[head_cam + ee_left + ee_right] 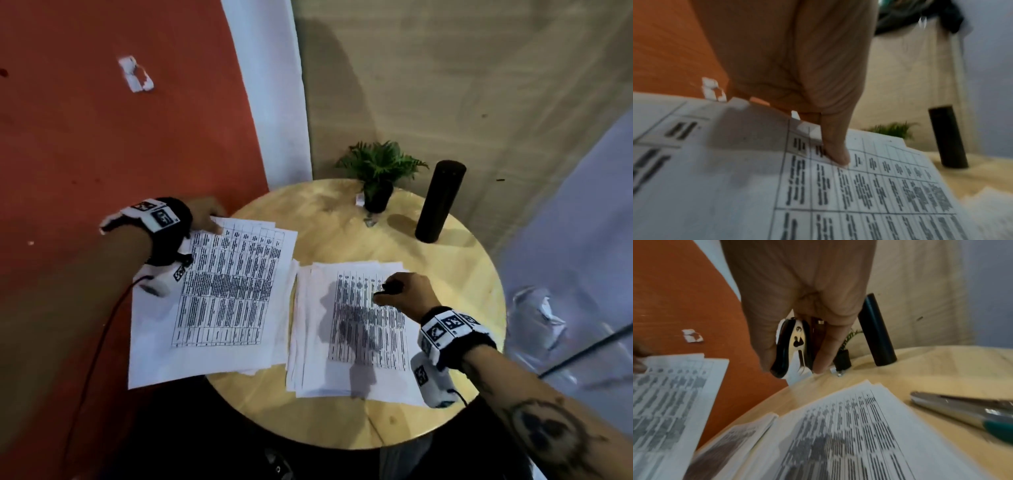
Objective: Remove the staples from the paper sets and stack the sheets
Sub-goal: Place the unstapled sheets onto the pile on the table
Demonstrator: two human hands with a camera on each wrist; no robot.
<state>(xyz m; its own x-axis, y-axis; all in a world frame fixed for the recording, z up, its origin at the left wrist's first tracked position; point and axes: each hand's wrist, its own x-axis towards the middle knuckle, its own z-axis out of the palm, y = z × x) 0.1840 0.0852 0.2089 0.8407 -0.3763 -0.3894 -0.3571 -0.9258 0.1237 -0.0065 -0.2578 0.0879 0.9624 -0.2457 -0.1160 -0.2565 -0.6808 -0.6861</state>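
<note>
Two lots of printed table sheets lie on a round wooden table (342, 421). The left paper set (222, 291) (838, 203) overhangs the table's left edge. My left hand (205, 214) pinches its far left corner, and the thumb (836, 152) lies on top of the page. The right stack of sheets (359, 329) (838, 434) is loosely fanned in front of me. Above its upper part my right hand (404, 291) (793, 368) grips a black and silver staple remover (791, 347) between thumb and fingers, jaws pointing down.
A small potted plant (378, 178) and a tall black cylinder (440, 200) stand at the table's far edge. Small bits (371, 221) lie by the pot. A silver and teal stapler (962, 408) lies right of the stack. An orange floor lies to the left.
</note>
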